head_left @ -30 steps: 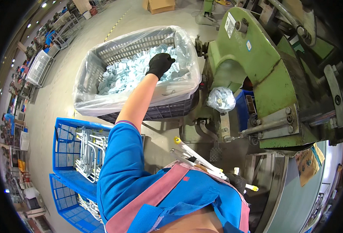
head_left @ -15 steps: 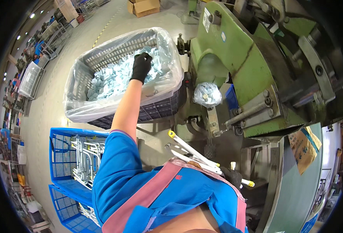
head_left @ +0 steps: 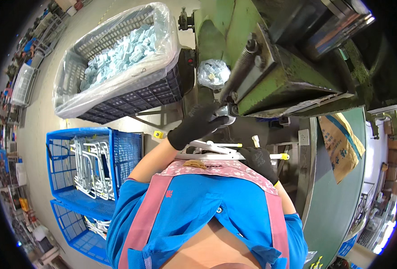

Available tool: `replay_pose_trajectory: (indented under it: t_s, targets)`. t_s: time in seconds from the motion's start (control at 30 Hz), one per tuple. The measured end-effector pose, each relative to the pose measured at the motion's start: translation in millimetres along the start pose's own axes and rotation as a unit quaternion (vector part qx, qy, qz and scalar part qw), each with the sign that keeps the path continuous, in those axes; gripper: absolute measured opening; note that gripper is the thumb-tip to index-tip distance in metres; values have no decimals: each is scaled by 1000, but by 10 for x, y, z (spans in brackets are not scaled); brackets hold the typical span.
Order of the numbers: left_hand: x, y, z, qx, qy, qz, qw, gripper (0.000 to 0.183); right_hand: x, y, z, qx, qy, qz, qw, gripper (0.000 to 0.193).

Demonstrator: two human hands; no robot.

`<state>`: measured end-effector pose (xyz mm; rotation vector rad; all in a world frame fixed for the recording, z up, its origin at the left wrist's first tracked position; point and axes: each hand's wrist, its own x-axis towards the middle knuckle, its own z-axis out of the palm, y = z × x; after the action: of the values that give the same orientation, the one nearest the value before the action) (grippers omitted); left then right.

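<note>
My left hand (head_left: 197, 124), in a black glove, reaches to the green machine (head_left: 277, 89). Its fingers and thumb close around something beside the machine's spring bolt; a pale grey shiny surface (head_left: 226, 115) shows there, but I cannot make out whether it is a loose piece or machine metal. In front of my apron, my right hand (head_left: 258, 162), also black-gloved, grips a white tube frame (head_left: 207, 156) with yellow-tipped ends; the frame lies across my lap, its tubes folded together. Pale blue-grey small plastic pieces (head_left: 122, 54) fill part of the plastic-lined black crate (head_left: 138, 97).
A clear plastic bag of small parts (head_left: 213, 73) hangs by the machine. Blue crates (head_left: 127, 154) at the left hold white tube frames (head_left: 93, 168). On the right, a brown paper sack (head_left: 342, 141) lies on a green tabletop (head_left: 331, 201).
My left hand has left the pale pieces in the crate and come back right and nearer, to the machine's side. The tube frame lies more level. My view has shifted too.
</note>
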<state>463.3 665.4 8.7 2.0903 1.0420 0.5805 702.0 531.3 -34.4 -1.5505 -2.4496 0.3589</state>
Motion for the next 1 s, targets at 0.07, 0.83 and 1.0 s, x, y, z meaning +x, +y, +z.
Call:
replay_pose_trajectory:
  t_s: [0.07,0.83,1.0]
  targets:
    - [55,3,249,-55,128,152,979,25,-11,104,-105,-7,-24,-4,1000,23]
    - [-926,31,-93,25,160,-181,970,32,746,818,-430,-20,101,-225,969,49]
    - [-907,-21,-163,21,225,-178,958,28,922,882,-298,-87,52,-213,972,42]
